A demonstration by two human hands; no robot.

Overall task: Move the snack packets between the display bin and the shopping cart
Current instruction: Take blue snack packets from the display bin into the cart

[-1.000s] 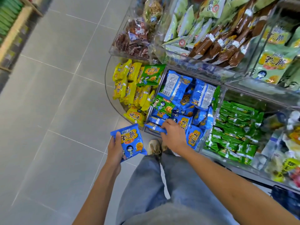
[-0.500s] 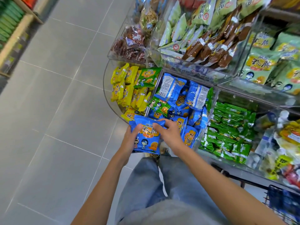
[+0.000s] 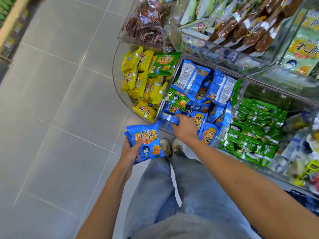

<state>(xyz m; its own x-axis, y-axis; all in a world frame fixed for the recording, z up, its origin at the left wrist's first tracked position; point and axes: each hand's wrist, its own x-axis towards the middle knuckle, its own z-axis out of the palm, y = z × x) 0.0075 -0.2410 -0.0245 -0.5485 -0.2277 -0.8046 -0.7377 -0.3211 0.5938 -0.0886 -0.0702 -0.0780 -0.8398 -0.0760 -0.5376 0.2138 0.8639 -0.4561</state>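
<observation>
While the left hand [image 3: 130, 153] clutched a small stack of blue packets [image 3: 146, 144] out over the floor, the right hand [image 3: 184, 129] was down in the display bin [image 3: 165, 128], fingers curled round a front packet [image 3: 168, 118] at its near edge. Judged early: a few gathered, not yet carried to the shopping cart [image 3: 309, 200], whose dark corner barely showed lower right. Bin heaped full. Packets glossy blue film, orange print, cartoon kid, puffy, slippery-looking.

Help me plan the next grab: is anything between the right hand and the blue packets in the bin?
Nothing visible: the right hand grips a blue packet at the bin front; the left hand holds a blue stack aside.
</observation>
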